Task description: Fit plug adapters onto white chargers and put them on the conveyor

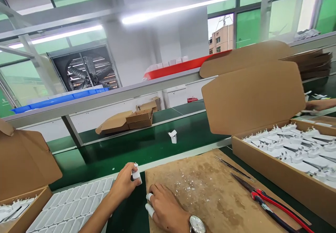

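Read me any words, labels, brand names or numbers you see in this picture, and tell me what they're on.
No text can be read.
Round silver wristwatch on the right wrist: dial markings too small and blurred.
Brown cardboard boxes: no print shows.
Small white plastic charger in the left hand: no marking legible.

The white charger point(136, 174) sits before a green belt point(147, 145). Right lie red-handled scissors point(273, 205) on a brown, white-flecked board point(210, 191). Far left, a blue tray point(60, 100).
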The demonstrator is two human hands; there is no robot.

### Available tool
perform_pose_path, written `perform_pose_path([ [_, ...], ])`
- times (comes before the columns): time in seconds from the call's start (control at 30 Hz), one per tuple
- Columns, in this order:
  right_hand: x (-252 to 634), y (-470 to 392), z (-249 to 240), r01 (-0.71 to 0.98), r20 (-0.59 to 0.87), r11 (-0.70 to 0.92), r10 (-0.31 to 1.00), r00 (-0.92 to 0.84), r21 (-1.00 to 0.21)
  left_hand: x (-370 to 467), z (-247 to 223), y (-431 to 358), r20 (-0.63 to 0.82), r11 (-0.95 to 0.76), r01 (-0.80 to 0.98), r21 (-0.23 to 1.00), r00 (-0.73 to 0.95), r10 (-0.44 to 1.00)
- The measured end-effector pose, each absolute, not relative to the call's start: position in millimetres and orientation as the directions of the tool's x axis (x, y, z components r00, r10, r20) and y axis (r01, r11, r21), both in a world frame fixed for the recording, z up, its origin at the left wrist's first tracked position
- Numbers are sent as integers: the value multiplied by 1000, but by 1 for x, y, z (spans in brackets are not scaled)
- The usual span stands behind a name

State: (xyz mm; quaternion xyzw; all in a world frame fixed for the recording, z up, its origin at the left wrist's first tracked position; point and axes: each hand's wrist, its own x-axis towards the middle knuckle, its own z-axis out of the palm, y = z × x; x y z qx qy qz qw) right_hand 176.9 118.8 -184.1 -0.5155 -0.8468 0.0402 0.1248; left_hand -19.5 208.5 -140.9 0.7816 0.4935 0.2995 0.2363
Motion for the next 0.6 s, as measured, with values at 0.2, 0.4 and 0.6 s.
perform_pose_path([
  [0.2, 176, 121, -187, 865, 162, 475, 878, -451, -163, -13, -154, 232, 129, -322, 522, 790, 372, 919],
  [0.4, 175, 123, -185, 862, 140, 489, 870, -472, -132, -17, -145, 218, 126, -326, 508, 797, 387, 913],
  [0.6, 177, 120, -178, 862, 143, 490, 870, -472, -133, -68, -85, 194, 290, -405, 620, 672, 282, 914],
])
